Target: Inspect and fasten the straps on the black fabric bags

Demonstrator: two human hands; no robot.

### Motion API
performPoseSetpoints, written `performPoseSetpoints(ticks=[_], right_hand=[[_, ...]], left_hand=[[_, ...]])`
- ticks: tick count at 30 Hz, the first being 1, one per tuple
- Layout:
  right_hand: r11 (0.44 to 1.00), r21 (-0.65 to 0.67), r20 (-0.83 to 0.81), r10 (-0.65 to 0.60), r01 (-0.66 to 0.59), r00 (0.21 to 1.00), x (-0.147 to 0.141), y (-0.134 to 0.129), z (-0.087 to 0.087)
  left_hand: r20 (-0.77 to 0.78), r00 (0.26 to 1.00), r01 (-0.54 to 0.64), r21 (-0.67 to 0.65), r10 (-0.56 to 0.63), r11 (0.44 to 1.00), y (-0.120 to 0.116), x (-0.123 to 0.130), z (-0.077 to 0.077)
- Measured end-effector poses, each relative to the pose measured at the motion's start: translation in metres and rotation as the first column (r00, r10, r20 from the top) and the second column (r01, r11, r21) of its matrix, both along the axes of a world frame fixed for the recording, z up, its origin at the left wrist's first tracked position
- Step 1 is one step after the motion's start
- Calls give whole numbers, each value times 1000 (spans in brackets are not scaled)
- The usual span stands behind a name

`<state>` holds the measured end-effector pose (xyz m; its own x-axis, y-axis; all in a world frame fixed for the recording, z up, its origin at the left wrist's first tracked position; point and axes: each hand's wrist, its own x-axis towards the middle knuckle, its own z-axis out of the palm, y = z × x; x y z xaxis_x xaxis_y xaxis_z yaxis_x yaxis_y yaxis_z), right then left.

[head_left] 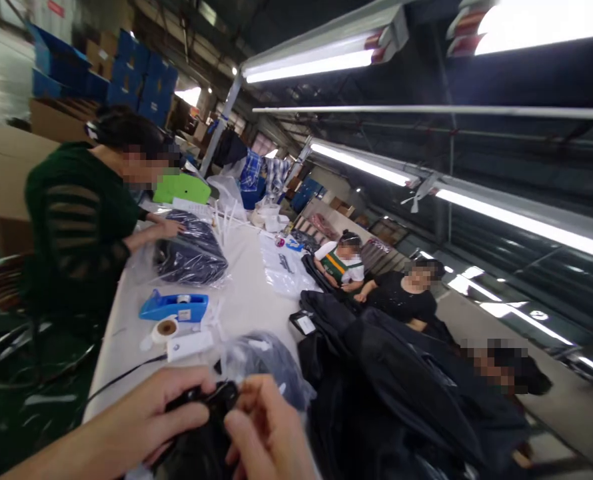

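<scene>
From the head feed I see my left hand [174, 413] pinching the black cloth item [204, 448], thumb on top; right hand [269, 423] fingers curled, grasping its right end. Item is on the near side of the blue tape dispenser [174, 308], slightly right. Held edge runs left-right, body drops toward the wearer; long axis partly hidden. Tape roll [157, 331] just near side of dispenser, bagged dark garment [194, 257] beyond, black garment pile [401, 373] well right.

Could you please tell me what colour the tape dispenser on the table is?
The tape dispenser is bright blue, as the head view shows.
</scene>
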<state>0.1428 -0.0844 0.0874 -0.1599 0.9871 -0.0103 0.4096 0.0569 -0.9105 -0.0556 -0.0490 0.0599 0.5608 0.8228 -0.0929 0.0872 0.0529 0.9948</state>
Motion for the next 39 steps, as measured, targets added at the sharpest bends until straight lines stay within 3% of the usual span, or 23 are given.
performPoseSetpoints(ticks=[2, 5, 10, 12, 14, 17, 21, 26, 32, 39], right_hand=[[996, -85, -99, 10, -19, 995, 2, 1, 13], [994, -88, -122, -79, 69, 989, 4, 14, 24], [982, -177, -184, -98, 66, 978, -1, 38, 35], [985, -165, -175, -81, 52, 981, -9, 45, 39], [989, -141, -151, -52, 30, 987, -16, 51, 40], [989, -151, -116, -16, -1, 993, -24, 60, 33], [958, -286, -143, -28, -14, 989, -26, 71, 15], [938, -342, -184, -16, -49, 983, -25, 88, -3], [888, -457, -181, -39, -49, 983, -24, 110, -18], [828, -550, -151, 32, -110, 988, -20, 126, -32]], left_hand=[[-38, 999, -5, 154, 11, 988, 1, 3, 12], [-83, 996, 20, 433, 18, 901, 10, 11, 18], [-116, 981, -44, 644, 154, 763, 20, 15, 17], [-70, 977, -109, 644, 200, 757, 21, 13, 20], [-19, 975, -171, 584, 224, 794, 21, 11, 20], [-27, 967, -194, 569, 254, 799, 22, 9, 9], [-182, 926, -92, 741, 331, 665, 29, 6, -17], [-274, 933, 36, 714, 232, 699, 46, -1, -35], [-482, 815, 148, 709, 322, 689, 59, 3, -54], [-476, 782, 148, 768, 403, 623, 64, 5, -66]])
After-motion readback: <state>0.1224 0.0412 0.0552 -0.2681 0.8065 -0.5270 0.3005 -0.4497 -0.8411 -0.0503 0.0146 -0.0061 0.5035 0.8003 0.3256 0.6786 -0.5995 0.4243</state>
